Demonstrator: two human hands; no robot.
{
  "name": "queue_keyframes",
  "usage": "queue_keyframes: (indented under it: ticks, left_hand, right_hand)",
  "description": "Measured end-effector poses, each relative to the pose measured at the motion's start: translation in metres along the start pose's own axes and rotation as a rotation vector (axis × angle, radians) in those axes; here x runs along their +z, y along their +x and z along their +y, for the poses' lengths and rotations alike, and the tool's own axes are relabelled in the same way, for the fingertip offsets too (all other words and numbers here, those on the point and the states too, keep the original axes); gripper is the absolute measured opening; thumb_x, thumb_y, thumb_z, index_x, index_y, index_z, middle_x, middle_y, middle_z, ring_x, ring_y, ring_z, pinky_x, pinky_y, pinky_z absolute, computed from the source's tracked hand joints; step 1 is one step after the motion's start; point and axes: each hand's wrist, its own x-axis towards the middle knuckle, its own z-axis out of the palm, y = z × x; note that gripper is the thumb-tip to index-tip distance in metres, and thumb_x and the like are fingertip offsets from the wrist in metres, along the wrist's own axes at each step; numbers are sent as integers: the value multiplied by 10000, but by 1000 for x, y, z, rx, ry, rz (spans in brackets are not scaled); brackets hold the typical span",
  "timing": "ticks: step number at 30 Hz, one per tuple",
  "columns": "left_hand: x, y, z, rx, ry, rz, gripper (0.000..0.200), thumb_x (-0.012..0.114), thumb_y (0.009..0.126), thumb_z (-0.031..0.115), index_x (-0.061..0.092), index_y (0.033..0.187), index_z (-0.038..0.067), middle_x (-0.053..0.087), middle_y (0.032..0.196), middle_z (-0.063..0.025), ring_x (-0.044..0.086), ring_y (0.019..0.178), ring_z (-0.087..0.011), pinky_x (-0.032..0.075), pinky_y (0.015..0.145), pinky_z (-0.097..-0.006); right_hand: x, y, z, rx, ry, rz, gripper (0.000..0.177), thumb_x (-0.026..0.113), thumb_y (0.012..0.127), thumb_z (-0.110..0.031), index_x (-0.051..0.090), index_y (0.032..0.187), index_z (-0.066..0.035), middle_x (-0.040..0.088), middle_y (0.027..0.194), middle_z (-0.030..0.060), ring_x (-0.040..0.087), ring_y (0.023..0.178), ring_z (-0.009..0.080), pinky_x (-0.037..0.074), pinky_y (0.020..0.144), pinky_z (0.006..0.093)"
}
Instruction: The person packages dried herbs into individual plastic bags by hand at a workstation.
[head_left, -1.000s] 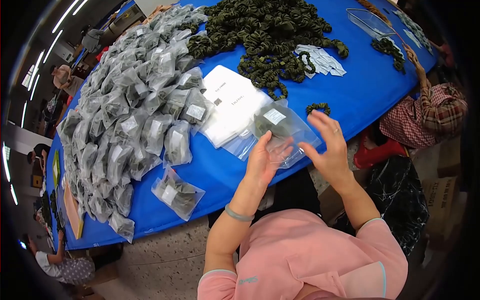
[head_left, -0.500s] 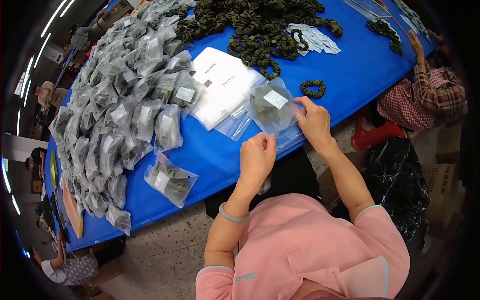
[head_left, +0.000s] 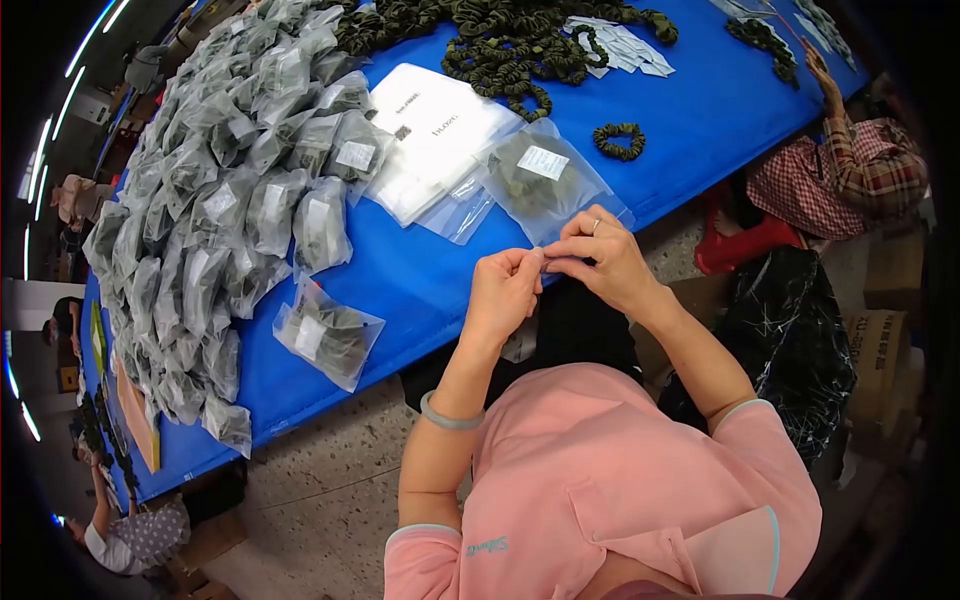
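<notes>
A clear plastic bag (head_left: 575,180) with a dark green scrunchie and a white label inside lies at the near edge of the blue table (head_left: 420,310). My left hand (head_left: 505,290) pinches the bag's near edge. Fingertips of my right hand (head_left: 605,262) are closed on the same edge, right beside the left fingertips. Just beyond the bag are a stack of flat clear bags (head_left: 435,135) and a single green scrunchie (head_left: 619,142). One filled bag (head_left: 328,333) rests apart, to the left of my left hand.
A large heap of filled bags (head_left: 215,215) covers the table's left side. Loose scrunchies (head_left: 515,50) and white labels (head_left: 625,47) lie at the far side. Another person in a plaid sleeve (head_left: 875,170) is at the right, near a red stool (head_left: 745,245) and a black plastic bag (head_left: 790,350).
My right hand has moved from the bag's right side down to its near edge, meeting my left hand. The whole view has shifted slightly.
</notes>
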Motion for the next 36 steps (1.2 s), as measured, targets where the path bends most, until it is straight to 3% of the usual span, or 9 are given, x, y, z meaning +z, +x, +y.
queue_keyframes:
  ticks: [10, 13, 17, 20, 23, 26, 29, 33, 36]
  left_hand:
    - [2, 9, -6, 87, 61, 70, 321, 605, 935, 215, 641, 703, -3, 521, 548, -16, 413, 428, -78, 338, 420, -202]
    - [5, 5, 1, 46, 31, 103, 322, 600, 932, 209, 646, 699, -9, 521, 543, -19, 411, 429, -84, 349, 430, -215]
    - [-2, 5, 3, 19, 127, 48, 267, 613, 915, 189, 660, 735, -3, 540, 556, -25, 423, 438, -94, 369, 443, -229]
    - [-12, 7, 5, 13, 229, -5, 213, 628, 899, 171, 674, 773, 5, 558, 571, -31, 436, 447, -102, 386, 453, -239]
    - [-23, 6, 7, 399, 624, 199, 94, 665, 860, 128, 691, 845, 39, 627, 698, -45, 506, 548, -134, 440, 560, -259]
    - [-23, 11, 6, 696, 869, 256, 69, 684, 837, 103, 699, 888, 59, 653, 776, -49, 539, 624, -155, 459, 640, -274]
    - [-23, 25, 2, 1217, 1139, 236, 141, 708, 806, 72, 705, 946, 86, 662, 883, -49, 568, 752, -185, 461, 773, -297]
    - [-19, 29, 0, 1303, 1114, 174, 135, 699, 817, 69, 707, 951, 73, 642, 893, -50, 559, 813, -189, 431, 829, -310]
    - [-17, 29, -5, 1216, 988, 168, 114, 692, 825, 71, 704, 939, 64, 629, 875, -50, 552, 808, -191, 424, 823, -314]
  right_hand:
    - [-3, -2, -12, 23, 230, 32, 103, 736, 738, 29, 691, 786, -50, 639, 900, 23, 545, 845, 153, 437, 723, 261]
    - [-81, -19, -3, 457, 547, 341, 54, 693, 830, -15, 668, 861, -51, 664, 890, 35, 577, 774, 129, 467, 750, 243]
    - [-239, -129, 76, 565, 575, 696, 57, 637, 895, -56, 631, 950, -44, 618, 858, 22, 533, 756, 67, 441, 710, 186]
    - [-281, -181, 48, 1032, -269, 524, 126, 620, 899, -122, 651, 993, -45, 659, 948, 69, 598, 830, 190, 477, 752, 293]
    - [-299, -204, 28, 1396, -1128, 230, 207, 603, 903, -188, 671, 1036, -45, 701, 1037, 116, 662, 904, 313, 512, 794, 399]
    - [-220, -113, 34, 236, -846, 396, 165, 668, 815, -32, 704, 974, -55, 659, 896, 47, 603, 748, 218, 492, 684, 332]
    - [-132, -43, 40, -180, -534, 120, 285, 684, 728, 44, 702, 998, -44, 638, 868, 35, 555, 714, 190, 471, 641, 300]
    - [-75, 1, 50, -481, -560, -17, 349, 696, 767, -51, 683, 1098, -163, 536, 815, -9, 482, 691, 157, 444, 638, 269]
    - [-61, 7, 61, -384, -112, -34, 317, 753, 748, -38, 710, 1048, -130, 613, 942, 24, 508, 746, 166, 450, 681, 280]
